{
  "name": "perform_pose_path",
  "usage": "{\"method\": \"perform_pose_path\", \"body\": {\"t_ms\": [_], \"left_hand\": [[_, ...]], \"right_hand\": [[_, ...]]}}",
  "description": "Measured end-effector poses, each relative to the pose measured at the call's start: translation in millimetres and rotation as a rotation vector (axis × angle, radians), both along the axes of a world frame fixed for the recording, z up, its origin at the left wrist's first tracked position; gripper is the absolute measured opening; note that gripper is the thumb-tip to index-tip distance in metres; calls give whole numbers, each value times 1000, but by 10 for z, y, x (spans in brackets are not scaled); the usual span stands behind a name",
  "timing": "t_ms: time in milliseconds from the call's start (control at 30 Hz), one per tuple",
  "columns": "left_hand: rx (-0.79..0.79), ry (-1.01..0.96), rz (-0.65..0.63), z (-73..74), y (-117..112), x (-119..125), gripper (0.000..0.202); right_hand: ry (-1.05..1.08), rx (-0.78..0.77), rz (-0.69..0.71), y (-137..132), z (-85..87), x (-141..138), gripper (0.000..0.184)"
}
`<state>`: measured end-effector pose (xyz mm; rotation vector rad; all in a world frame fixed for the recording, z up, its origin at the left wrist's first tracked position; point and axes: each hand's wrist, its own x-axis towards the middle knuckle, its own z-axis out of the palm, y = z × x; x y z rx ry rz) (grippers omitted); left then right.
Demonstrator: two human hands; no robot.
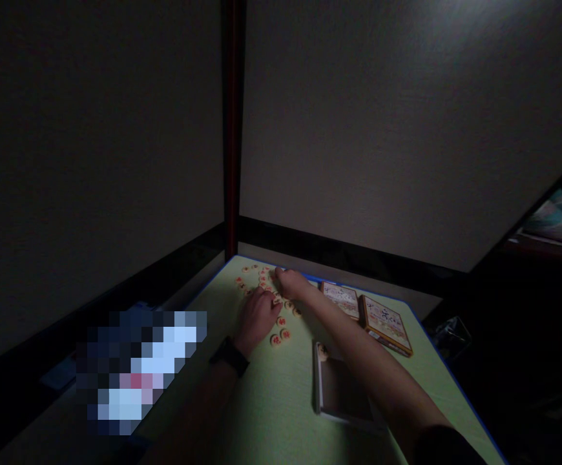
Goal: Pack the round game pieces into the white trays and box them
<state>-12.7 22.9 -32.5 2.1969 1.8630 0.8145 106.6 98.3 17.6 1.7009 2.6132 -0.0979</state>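
Observation:
Round wooden Chinese chess pieces [281, 321] with red or dark characters lie scattered face up on the far part of the pale green table [281, 394]. My left hand [256, 316], with a dark band on its wrist, rests low among them, thumb and fingers apart and bent downward. Beyond it, my right hand [291, 283] has its fingers curled in close to the far edge of the group; what they grip, if anything, is hidden. Under my right forearm stands a shallow open box [317, 387] with one piece [322, 351] in its corner.
Two flat printed boxes [340, 299] [385, 323] lie on the table's right side. Dark-edged walls [329, 161] meet at a corner post [231, 161] behind the table. A blurred-out patch [155, 368] covers the area left of the table. A clear container [450, 339] stands beyond the right edge.

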Motion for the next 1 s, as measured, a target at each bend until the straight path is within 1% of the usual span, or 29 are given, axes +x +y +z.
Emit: {"method": "perform_pose_path", "body": {"t_ms": [100,167,233,300,400,467,500,567,600,700,767,800,867,1000], "left_hand": [[76,11,-46,16,-21,-9,17],[118,17,-76,30,-38,-12,16],[149,8,-100,47,-50,-9,12],[159,-26,-131,67,-57,3,10],[135,-148,-219,101,-79,46,9],[101,-246,-291,127,-124,104,11],[75,-290,-325,141,-160,145,12],[0,-354,-392,175,-254,248,11],[-45,-375,-434,194,-308,307,12],[-155,-391,-588,255,-455,475,17],[-190,-379,-680,284,-498,553,18],[-195,-376,-706,290,-495,575,18],[-190,-381,-709,281,-444,592,17],[-197,-421,-655,211,-299,566,19]], "right_hand": [[54,49,13,-35,7,0,38],[100,82,25,-72,46,37,38],[153,110,48,-140,104,138,37],[203,131,79,-258,159,318,36],[270,163,113,-551,192,704,30],[416,238,173,-817,171,976,21],[465,247,201,-962,151,1097,20],[522,222,220,-1255,101,1287,21],[526,203,197,-1392,74,1352,22],[530,150,131,-1716,4,1445,20],[534,128,116,-1843,-25,1453,19],[534,116,112,-1882,-34,1450,19],[523,85,95,-1923,-52,1440,21],[488,39,73,-1928,-127,1425,24]]}}
